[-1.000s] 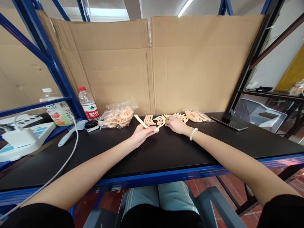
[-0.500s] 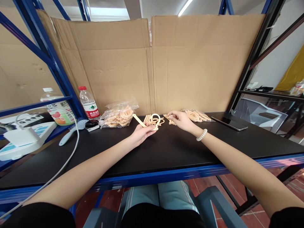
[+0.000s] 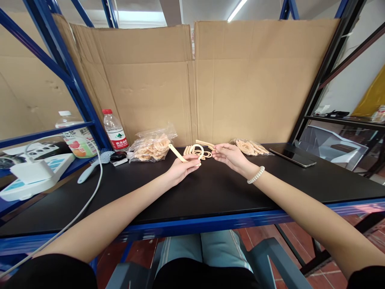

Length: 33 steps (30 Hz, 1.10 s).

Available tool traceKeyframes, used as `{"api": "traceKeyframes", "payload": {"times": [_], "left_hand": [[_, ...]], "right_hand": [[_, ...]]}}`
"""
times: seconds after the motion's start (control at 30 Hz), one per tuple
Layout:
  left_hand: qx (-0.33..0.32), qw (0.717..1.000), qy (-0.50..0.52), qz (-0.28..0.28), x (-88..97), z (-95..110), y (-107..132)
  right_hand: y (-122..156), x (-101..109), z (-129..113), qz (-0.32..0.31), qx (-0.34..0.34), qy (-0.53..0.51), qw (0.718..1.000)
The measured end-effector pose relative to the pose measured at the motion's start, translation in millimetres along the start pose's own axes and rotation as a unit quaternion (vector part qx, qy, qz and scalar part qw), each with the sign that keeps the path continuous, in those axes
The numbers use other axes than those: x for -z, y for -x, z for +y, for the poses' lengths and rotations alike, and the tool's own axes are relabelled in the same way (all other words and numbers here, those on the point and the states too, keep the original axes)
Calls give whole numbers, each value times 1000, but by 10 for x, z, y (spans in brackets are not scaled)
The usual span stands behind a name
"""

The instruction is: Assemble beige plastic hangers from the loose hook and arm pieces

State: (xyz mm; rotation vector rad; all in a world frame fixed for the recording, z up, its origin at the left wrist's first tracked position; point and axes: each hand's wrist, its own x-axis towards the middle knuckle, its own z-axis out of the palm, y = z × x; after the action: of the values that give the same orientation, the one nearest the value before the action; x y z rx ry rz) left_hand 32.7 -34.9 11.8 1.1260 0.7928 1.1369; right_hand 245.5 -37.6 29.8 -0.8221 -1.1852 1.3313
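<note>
My left hand point(image 3: 183, 170) is closed on a cream-coloured piece with a straight bar point(image 3: 177, 153) and a rounded loop, held just above the black tabletop. To its right, my right hand point(image 3: 234, 157) pinches a thin cream strip point(image 3: 205, 143) that points left, toward the loop but apart from it as far as I can see. Behind the loop lie several curved cream pieces point(image 3: 207, 154), partly hidden by what my left hand holds. A clear bag of similar pieces point(image 3: 152, 146) sits left of my hands, and another bag point(image 3: 252, 147) lies behind my right hand.
A phone point(image 3: 292, 156) lies at the right of the black table point(image 3: 192, 200). At the left are a water bottle point(image 3: 115, 132), a hairbrush point(image 3: 95, 165), a white cable point(image 3: 90, 196) and a power strip point(image 3: 45, 180). Cardboard point(image 3: 264, 84) stands along the back.
My right hand has picked up a thin strip from the small pieces on the table and drawn it slightly nearer. The left hand keeps its hold and has barely moved.
</note>
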Motion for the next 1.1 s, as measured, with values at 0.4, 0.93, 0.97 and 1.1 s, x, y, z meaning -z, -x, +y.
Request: {"api": "traceKeyframes", "payload": {"times": [0.4, 0.93, 0.97, 1.1], "left_hand": [[-1, 999, 1, -39, 0, -26, 10], [40, 990, -14, -134, 64, 11, -4], [41, 989, -17, -138, 69, 9, -7], [43, 988, -18, -146, 80, 5, -15]], "right_hand": [[-39, -52, 131, -47, -142, -48, 988], [59, -123, 185, -196, -40, 38, 979], [61, -126, 189, -196, -39, 38, 979], [61, -126, 187, -203, -29, 38, 978]]}}
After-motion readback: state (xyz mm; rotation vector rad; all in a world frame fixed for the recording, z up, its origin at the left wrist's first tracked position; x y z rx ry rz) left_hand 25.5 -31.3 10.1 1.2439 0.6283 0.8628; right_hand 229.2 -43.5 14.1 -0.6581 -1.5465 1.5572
